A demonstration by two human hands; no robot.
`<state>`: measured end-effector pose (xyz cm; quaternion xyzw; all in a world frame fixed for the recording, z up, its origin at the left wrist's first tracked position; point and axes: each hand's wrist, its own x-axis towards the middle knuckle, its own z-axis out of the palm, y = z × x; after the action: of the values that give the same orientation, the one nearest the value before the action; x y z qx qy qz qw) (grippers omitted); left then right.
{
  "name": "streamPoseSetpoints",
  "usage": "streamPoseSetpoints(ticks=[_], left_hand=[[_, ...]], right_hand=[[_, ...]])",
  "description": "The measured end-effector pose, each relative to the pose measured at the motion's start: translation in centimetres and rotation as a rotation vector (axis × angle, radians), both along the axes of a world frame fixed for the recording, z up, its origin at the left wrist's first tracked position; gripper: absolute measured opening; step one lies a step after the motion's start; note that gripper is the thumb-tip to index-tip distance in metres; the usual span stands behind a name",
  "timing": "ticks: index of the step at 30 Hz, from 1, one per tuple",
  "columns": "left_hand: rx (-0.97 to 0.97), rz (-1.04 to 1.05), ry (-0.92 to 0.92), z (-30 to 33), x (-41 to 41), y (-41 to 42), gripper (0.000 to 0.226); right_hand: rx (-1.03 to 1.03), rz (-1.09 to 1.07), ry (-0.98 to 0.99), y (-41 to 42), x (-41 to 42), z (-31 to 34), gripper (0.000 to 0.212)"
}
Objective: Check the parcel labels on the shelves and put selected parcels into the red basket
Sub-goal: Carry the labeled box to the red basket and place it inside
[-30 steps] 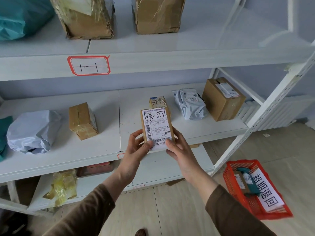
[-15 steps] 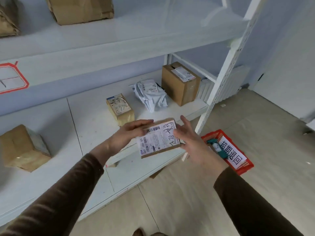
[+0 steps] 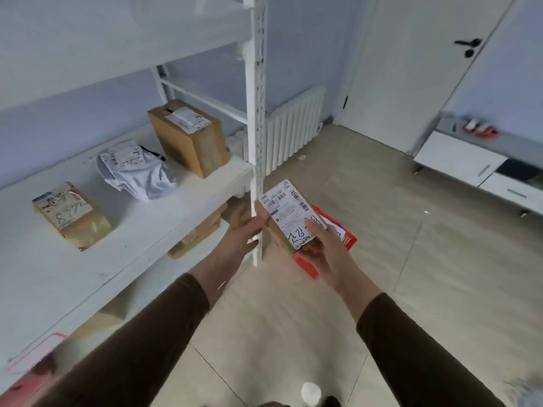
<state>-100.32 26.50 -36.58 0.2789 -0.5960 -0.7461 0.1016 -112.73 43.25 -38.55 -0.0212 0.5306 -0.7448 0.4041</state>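
1. The right hand [image 3: 318, 245] grips a small labelled parcel [image 3: 289, 214], thumb curled over the white label and fingers underneath, holding it tilted in the air above the red basket [image 3: 348, 239].
2. The left hand [image 3: 245, 227] is beside the parcel's left edge with its fingers straight and relaxed; whether the fingertips touch the parcel cannot be told, as the shelf post [image 3: 255, 113] crosses in front of them.
3. The red basket sits on the floor [image 3: 411, 274] just beside the foot of the post, mostly hidden behind the parcel and the right hand; only its near and right rims show.
4. On the middle shelf [image 3: 132, 230] stand three parcels, well apart from each other: a flat brown packet [image 3: 70, 214] with handwriting near the front edge, a grey poly bag [image 3: 135, 171] further back, and a brown carton [image 3: 188, 136] at the right end, close to the post.
5. Taped boxes [image 3: 197, 233] lie on the lower shelf under the middle board's edge.
6. A white radiator [image 3: 293, 127] stands against the wall behind the post, a white door [image 3: 411, 69] beyond it, and a low white cabinet [image 3: 470, 163] to the right; bare tiled floor lies between them and the basket.
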Motion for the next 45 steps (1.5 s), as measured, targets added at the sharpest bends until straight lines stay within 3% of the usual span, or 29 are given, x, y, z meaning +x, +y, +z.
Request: streamPoseSetpoints(ticks=[2, 9, 13, 18, 23, 28, 32, 35, 41, 45], left_hand=[[0.108, -0.033, -0.029, -0.8, -3.4, 4.2, 0.085], [0.254, -0.066, 0.042, -2.6, -14.4, 13.5, 0.054], [0.269, -0.008, -0.01, -4.4, -19.3, 14.6, 0.062], [0.315, 0.076, -0.055, -7.0, -25.6, 13.6, 0.055], [0.352, 0.116, -0.109, -10.1, -32.2, 11.8, 0.053], [0.397, 0.145, -0.149, -13.4, -38.4, 10.9, 0.05], [0.418, 0.217, -0.184, -16.4, -41.9, 10.9, 0.033], [0.436, 0.299, -0.227, -19.7, -44.3, 11.2, 0.037], [0.496, 0.551, -0.321, -27.6, -48.3, 12.7, 0.044], [0.536, 0.687, -0.366, -34.0, -50.2, 14.4, 0.028]], right_hand=[[0.016, -0.038, 0.007, 2.7, -2.4, 0.0, 0.048], [0.145, -0.045, 0.067, 11.2, -11.7, 0.1, 0.024], [0.201, -0.017, 0.057, 12.9, -17.0, -0.8, 0.024], [0.261, 0.062, 0.087, 11.6, -23.7, -2.2, 0.032], [0.35, 0.115, 0.089, 9.3, -31.0, -5.1, 0.019], [0.406, 0.162, 0.077, 7.4, -38.5, -9.1, 0.036], [0.477, 0.273, 0.072, 6.1, -43.3, -13.3, 0.04], [0.529, 0.38, 0.077, 5.0, -46.5, -16.7, 0.043], [0.56, 0.577, 0.076, 3.4, -51.3, -24.6, 0.038], [0.596, 0.677, 0.067, 2.4, -53.0, -30.6, 0.01]])
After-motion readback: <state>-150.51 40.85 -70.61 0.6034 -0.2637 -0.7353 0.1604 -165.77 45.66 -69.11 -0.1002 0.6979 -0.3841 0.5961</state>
